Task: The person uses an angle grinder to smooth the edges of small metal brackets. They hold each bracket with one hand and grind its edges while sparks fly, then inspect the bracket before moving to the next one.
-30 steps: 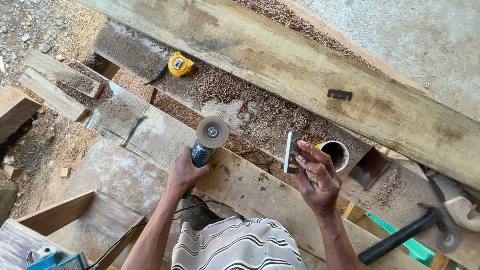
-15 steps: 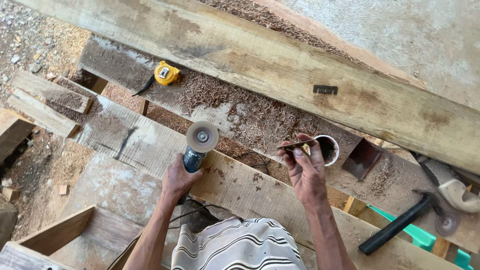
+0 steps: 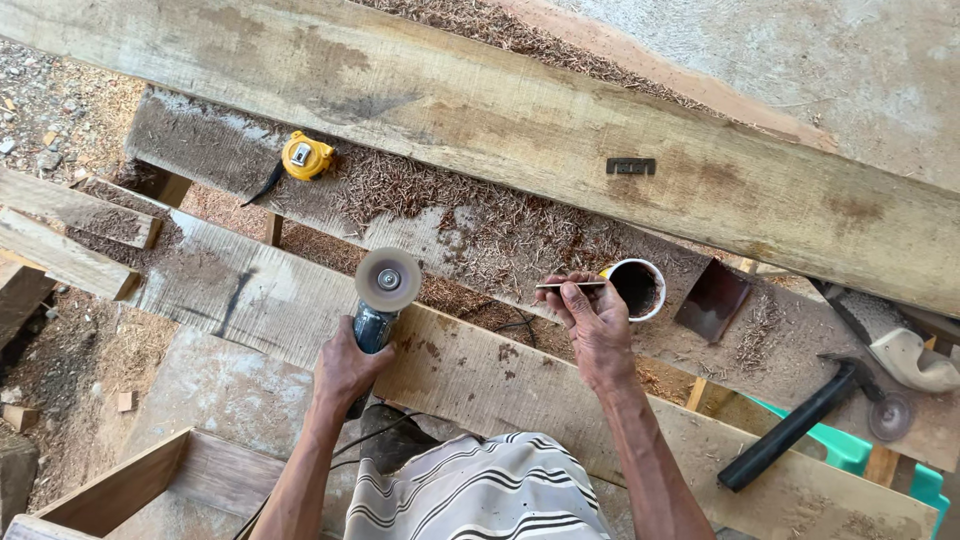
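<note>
Blade: a thin, flat, dark metal blade (image 3: 570, 285) is lying edge-on to the camera, its long axis running left to right, level, pinched at its right end.
Right hand: the right hand (image 3: 597, 325) is holding that blade, fingers (image 3: 572, 297) closed narrowly on it; the blade is sticking out leftward from them, toward the other hand.
Left hand: the left hand (image 3: 345, 368) is wrapping its fingers fully around the body of a dark blue angle grinder (image 3: 376, 318), whose round grey sanding disc (image 3: 387, 279) is facing up, just beyond the knuckles.
Key relation: the disc is sitting left of the blade's free tip, near but apart; the right hand is the one nearer the blade, the left nearer the disc.
Beside the right fingers: a white cup with a dark inside (image 3: 635, 288) is standing just to their right, apparently touching the blade's end.
Underneath: rough wooden planks (image 3: 480, 375) are serving as the table, covered in shavings.
Further out: a yellow tape measure (image 3: 306, 156) is lying up and left; a black-handled hammer (image 3: 800, 425) is lying well to the right.
</note>
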A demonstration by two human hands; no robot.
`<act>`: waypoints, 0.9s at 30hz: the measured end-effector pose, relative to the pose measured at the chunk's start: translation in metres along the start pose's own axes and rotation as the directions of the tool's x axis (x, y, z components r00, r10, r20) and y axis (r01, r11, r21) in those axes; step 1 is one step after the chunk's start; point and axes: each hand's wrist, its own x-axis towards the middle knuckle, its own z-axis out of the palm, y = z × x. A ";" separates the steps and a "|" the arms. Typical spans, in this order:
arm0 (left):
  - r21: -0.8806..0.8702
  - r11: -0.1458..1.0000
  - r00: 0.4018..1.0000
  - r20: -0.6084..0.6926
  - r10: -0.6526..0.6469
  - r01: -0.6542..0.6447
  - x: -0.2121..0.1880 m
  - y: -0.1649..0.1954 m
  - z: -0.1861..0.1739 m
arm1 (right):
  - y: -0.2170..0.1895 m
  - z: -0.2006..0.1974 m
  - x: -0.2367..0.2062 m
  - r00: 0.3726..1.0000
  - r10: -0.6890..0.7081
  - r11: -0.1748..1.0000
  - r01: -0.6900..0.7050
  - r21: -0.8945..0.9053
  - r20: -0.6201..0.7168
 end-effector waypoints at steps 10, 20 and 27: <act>0.053 0.999 1.000 -0.025 0.005 -0.003 0.002 -0.006 0.004 | -0.075 -0.028 0.089 0.902 -0.096 0.864 -0.134 -0.485 -0.422; -0.008 0.995 0.990 -0.097 0.103 -0.104 -0.002 -0.004 0.003 | -0.085 -0.062 0.099 0.945 -0.067 0.961 -0.025 -0.275 -0.320; -0.334 0.941 0.968 -0.252 -0.024 -0.063 -0.010 0.009 0.008 | 0.009 0.005 -0.058 0.936 -0.003 0.473 0.312 -0.824 0.352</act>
